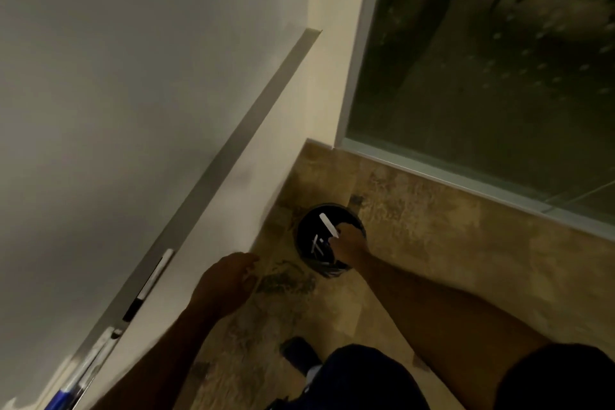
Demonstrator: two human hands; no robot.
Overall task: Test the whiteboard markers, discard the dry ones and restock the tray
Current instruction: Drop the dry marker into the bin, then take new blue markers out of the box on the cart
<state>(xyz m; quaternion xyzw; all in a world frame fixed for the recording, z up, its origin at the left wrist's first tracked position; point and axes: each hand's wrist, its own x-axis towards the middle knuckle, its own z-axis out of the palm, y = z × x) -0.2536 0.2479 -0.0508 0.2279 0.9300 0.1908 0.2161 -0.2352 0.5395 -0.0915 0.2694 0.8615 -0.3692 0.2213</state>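
Note:
My right hand (347, 245) reaches down over a small black bin (307, 230) on the floor and grips a white marker (328, 225) that points up and left above the bin's mouth. Several white markers (317, 248) lie inside the bin. My left hand (228, 280) hangs between the wall and the bin with loosely curled fingers and holds nothing. On the whiteboard's grey tray (213, 176) lies a white marker with a black cap (149, 283), and lower left more markers, one with a blue cap (63, 398).
The whiteboard (116, 76) fills the left. A cream wall (299, 150) runs down to a mottled tan floor (432, 243). A glass partition with a metal frame (466, 176) stands at the right. My dark shoe (299, 353) is near the bottom.

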